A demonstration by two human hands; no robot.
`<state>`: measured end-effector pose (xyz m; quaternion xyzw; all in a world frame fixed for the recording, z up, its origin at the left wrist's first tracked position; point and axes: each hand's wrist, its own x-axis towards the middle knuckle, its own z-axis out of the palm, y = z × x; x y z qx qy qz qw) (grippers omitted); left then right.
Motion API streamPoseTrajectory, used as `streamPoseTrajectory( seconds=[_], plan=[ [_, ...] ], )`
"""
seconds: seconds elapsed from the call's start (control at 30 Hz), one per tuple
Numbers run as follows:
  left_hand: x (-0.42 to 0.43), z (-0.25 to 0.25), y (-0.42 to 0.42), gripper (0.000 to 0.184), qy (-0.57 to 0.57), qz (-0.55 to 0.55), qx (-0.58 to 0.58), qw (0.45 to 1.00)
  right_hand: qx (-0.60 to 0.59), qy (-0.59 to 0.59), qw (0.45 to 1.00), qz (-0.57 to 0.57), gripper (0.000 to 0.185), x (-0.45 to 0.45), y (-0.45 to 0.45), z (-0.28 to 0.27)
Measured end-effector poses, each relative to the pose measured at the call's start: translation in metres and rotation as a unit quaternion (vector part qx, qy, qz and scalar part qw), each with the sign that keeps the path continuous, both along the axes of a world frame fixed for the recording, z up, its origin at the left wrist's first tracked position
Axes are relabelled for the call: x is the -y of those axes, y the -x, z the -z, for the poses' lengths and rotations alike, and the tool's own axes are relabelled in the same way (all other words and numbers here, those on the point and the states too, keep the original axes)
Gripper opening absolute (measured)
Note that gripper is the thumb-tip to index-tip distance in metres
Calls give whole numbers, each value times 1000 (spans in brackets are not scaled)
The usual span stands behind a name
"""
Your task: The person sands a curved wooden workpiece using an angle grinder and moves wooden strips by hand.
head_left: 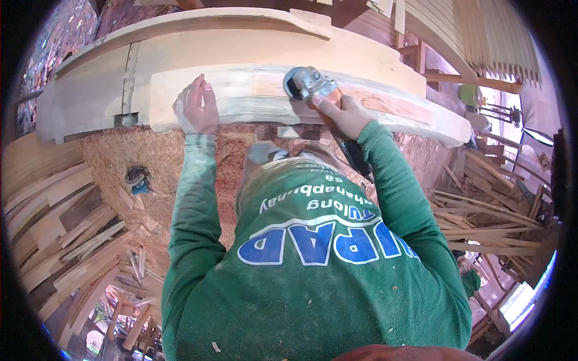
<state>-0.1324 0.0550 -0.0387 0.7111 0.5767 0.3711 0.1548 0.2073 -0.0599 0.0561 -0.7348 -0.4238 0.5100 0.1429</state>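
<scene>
My right hand (343, 113) is wrapped round an angle grinder (311, 84), whose round guard and head rest on or just over a long pale wooden board (241, 90). The board has a reddish wood patch (391, 103) to the right of the grinder and whitish, dusty streaks along its face. My left hand (197, 108) is at the board's left part, fingers raised and slightly apart, with nothing seen in it. The grinder's dark rear end hangs down below my right wrist.
A wide bench surface (90, 90) with a metal strip lies behind and left. Stacked planks (60, 222) stand at the left, loose wood strips (494, 222) at the right. Sawdust covers the ground, where a blue-grey tool (138, 180) lies. Slats (494, 42) fill the upper right.
</scene>
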Motion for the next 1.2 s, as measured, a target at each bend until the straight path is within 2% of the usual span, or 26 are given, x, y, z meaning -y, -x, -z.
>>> streamPoseTrajectory(
  seconds=[0.1, 0.13, 0.27, 0.37, 0.43, 0.47, 0.57, 0.6, 0.7, 0.73, 0.83, 0.87, 0.97, 1.07, 1.1, 1.13, 1.2],
  plan=[
    [-3, -3, 11, 29, -17, -18, -11, 1000, 11, 17, 999, -37, 85, -19, 36, -13],
    [-3, -3, 13, 29, -22, -24, -15, 999, -11, 7, 1000, -12, 87, -23, 52, -26],
    [-9, 9, 21, 27, -33, -35, -69, 996, -21, 0, 998, -52, 87, -40, 75, -17],
    [-10, 11, 14, 27, -24, 0, -5, 1000, 0, -8, 999, -53, 85, -36, 72, -3],
    [-8, 10, 1, 26, -2, 36, -27, 999, -3, -8, 999, -34, 83, -31, 69, -15],
    [-8, 13, -5, 25, -6, 60, -42, 997, -26, -32, 999, -29, 81, -26, 63, -26],
    [-4, 10, -31, 24, -1, 126, -50, 991, -27, -8, 999, 47, 80, -6, 40, -29],
    [-2, 7, -43, 24, 5, 149, -46, 988, 27, 6, 999, 41, 81, -2, 31, -34],
    [6, 3, -73, 26, -7, 191, -74, 979, 20, -13, 994, 103, 83, 25, 2, -15],
    [7, 2, -81, 27, 13, 208, -73, 975, 29, 34, 993, 108, 84, 30, -11, -7],
    [10, 0, -97, 28, 14, 217, -97, 971, -7, -37, 983, 179, 85, 50, -35, -7],
    [11, 0, -102, 28, 1, 222, -102, 970, 25, -11, 980, 197, 86, 56, -50, -1],
    [13, -3, -116, 28, -21, 233, -121, 965, 36, 20, 968, 246, 90, 61, -80, -34],
    [13, -7, -138, 31, 0, 251, -141, 958, 28, 38, 950, 307, 89, 103, -144, 2],
    [13, -9, -147, 33, 16, 263, -143, 954, 23, 42, 944, 325, 89, 109, -154, -3],
    [12, -10, -156, 35, 32, 274, -144, 950, 68, 26, 954, 291, 86, 117, -164, -11],
    [14, -13, -179, 42, 33, 283, -156, 946, 42, -20, 942, 331, 88, 128, -167, -28]
  ],
)
